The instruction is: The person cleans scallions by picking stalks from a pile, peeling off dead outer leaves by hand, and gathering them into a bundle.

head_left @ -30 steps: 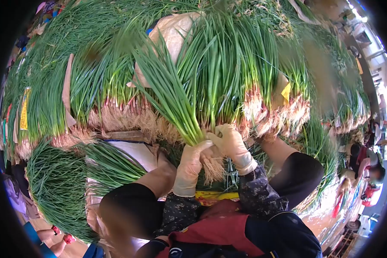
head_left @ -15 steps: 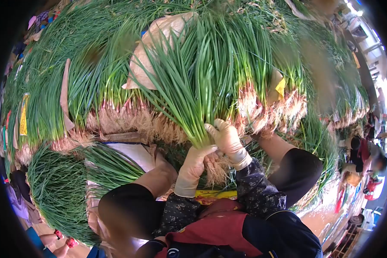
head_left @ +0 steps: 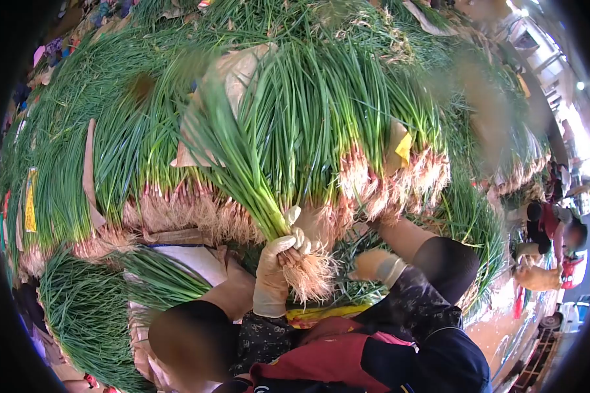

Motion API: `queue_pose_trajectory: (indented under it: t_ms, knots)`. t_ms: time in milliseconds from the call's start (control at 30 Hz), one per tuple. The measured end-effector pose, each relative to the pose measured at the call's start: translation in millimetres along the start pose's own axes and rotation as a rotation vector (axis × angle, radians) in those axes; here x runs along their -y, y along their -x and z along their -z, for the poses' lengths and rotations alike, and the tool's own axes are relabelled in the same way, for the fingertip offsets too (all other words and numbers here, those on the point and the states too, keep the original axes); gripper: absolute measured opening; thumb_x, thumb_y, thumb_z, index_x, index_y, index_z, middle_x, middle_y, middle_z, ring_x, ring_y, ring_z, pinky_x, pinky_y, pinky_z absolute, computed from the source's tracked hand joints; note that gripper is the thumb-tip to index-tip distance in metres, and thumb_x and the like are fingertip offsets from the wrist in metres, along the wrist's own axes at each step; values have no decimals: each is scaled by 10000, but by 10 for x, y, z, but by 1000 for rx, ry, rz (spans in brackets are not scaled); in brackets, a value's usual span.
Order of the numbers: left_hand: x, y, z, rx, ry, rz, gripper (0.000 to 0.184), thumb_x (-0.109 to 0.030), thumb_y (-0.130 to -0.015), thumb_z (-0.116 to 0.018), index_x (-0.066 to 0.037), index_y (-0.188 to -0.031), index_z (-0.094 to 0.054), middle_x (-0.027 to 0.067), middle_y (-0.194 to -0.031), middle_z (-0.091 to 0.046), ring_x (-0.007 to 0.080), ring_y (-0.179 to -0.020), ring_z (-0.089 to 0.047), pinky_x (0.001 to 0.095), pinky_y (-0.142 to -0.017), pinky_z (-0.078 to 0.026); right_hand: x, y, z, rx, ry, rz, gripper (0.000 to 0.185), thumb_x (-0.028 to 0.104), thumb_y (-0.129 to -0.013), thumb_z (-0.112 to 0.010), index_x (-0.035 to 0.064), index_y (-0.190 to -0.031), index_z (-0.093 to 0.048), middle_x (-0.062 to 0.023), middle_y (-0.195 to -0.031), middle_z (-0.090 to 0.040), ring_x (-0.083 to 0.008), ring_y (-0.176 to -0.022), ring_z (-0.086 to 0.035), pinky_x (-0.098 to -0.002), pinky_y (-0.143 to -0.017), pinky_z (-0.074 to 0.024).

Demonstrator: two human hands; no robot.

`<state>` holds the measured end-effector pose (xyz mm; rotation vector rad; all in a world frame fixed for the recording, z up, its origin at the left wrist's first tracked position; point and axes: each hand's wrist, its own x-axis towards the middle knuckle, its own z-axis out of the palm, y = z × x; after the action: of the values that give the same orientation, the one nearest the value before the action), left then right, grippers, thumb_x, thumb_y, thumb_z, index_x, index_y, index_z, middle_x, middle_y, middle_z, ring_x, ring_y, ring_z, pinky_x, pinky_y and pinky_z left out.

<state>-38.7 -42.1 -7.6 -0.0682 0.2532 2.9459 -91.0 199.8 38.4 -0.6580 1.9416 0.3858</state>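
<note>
Low between the person's legs [head_left: 403,239], the left hand [head_left: 276,255] is wrapped round a bunch of green onions [head_left: 255,190], gloved fingers curled over the stems [head_left: 269,215] just above the roots [head_left: 311,274]; the leaves [head_left: 233,150] lean up and to the left, in front of the row of onions [head_left: 367,121] laid beyond. The right hand [head_left: 372,265] is apart from the bunch, just to the right of the roots — its fingers look curled but blurred, so I cannot tell whether it holds anything. A good hold here, I judge, is low and snug: firm enough that no stem slides out, soft enough that the pale ends are not crushed; level root ends should make it neater; the roots look fine and tangled — a careless finger could snag them — and the long leaves are best kept from catching on the row.
</note>
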Motion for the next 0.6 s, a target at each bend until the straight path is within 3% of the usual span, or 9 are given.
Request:
queue_pose_trajectory:
  t_ms: [67,100,133,200,233,333,467,533,600]
  knots:
    - [95,-45,-162,-78,16,54,399,-84,-843,-607,-87,-1230,-508,13,-781,-558,173,-771,-542,442,-936,-429,-97,116,846,-262,-129,-110,391,403,-996,-474,78,-1092,-668,-143,-1070,-696,-318,-972,-686,-434,-812,-571]
    - [152,-44,-93,-76,21,37,511,-88,-853,-603,-25,-1350,-501,49,-786,-555,185,-785,-539,387,-908,-456,-625,-616,671,-664,-109,-118,367,396,-976,-535,79,-1128,-640,-138,-1097,-687,-314,-959,-687,-434,-776,-583]
    - [174,-35,-112,-119,-3,27,463,-83,-847,-607,-31,-1301,-529,51,-787,-557,189,-783,-540,382,-910,-457,-493,-314,1240,-970,-668,-253,404,382,-910,-647,50,-1138,-618,-166,-1128,-663,-335,-915,-688,-426,-782,-575]
    - [168,-31,-212,-203,-50,-5,369,-75,-834,-614,-45,-1201,-585,54,-788,-561,195,-781,-542,373,-914,-458,-749,-887,1594,-1262,-553,-484,432,356,-839,-713,10,-1081,-621,-214,-1064,-683,-350,-898,-690,-426,-800,-563]
    - [134,-47,-310,-191,-57,-16,257,-76,-824,-629,-54,-1078,-604,63,-801,-579,205,-783,-554,385,-898,-473,-820,-1142,1686,-1188,-615,-476,436,336,-810,-728,-5,-1059,-617,-220,-1012,-691,-361,-890,-688,-422,-808,-558]
    - [95,-72,-274,-224,-59,-32,249,-51,-829,-622,-46,-1077,-596,72,-812,-594,207,-789,-570,384,-870,-484,-713,-1087,1800,-1158,-855,-331,438,306,-772,-737,-14,-1034,-591,-239,-950,-685,-388,-966,-681,-441,-864,-538]
    - [97,-124,-50,-266,-124,-11,219,-16,-854,-601,-37,-1072,-591,86,-832,-605,226,-793,-588,348,-805,-507,-292,-746,1152,-1301,-562,-248,444,362,-897,-654,-33,-1084,-576,-225,-875,-684,-410,-803,-680,-444,-752,-547]
    - [122,-126,-183,-328,-122,-5,197,-7,-870,-594,-34,-1065,-590,96,-848,-614,239,-797,-594,325,-771,-513,-437,-778,920,-1204,-689,-238,385,374,-952,-583,1,-1042,-617,-218,-838,-676,-409,-795,-677,-466,-716,-542]
    - [146,-182,-22,-345,-158,47,191,-34,-879,-626,-22,-1067,-596,120,-877,-634,190,-704,-595,266,-628,-500,-612,-853,833,-1289,-608,-327,331,340,-968,-561,23,-1006,-645,-213,-809,-668,-394,-774,-675,-467,-695,-540]
